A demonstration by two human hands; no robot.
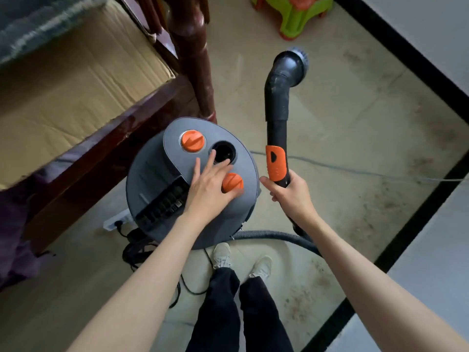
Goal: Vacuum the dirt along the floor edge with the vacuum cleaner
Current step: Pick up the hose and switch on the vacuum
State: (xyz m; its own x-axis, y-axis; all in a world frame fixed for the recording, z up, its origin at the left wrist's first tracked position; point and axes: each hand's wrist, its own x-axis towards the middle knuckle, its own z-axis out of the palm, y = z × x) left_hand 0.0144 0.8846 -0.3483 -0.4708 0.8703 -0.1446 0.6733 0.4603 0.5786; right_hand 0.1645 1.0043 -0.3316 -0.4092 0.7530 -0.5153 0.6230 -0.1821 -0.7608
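I am setting up: my left hand (212, 185), fingers spread, is touching the vacuum cleaner (193, 179) at centre frame; my right hand (286, 191) is gripping the wand (277, 118). Next I judge: switch on, lower the nozzle toward dirt (302, 298) at lower right.

One vacuum cleaner (177, 179) with two orange knobs (193, 141), one wand (278, 118), one hose (266, 235), two hands (210, 189), two shoes (222, 255).
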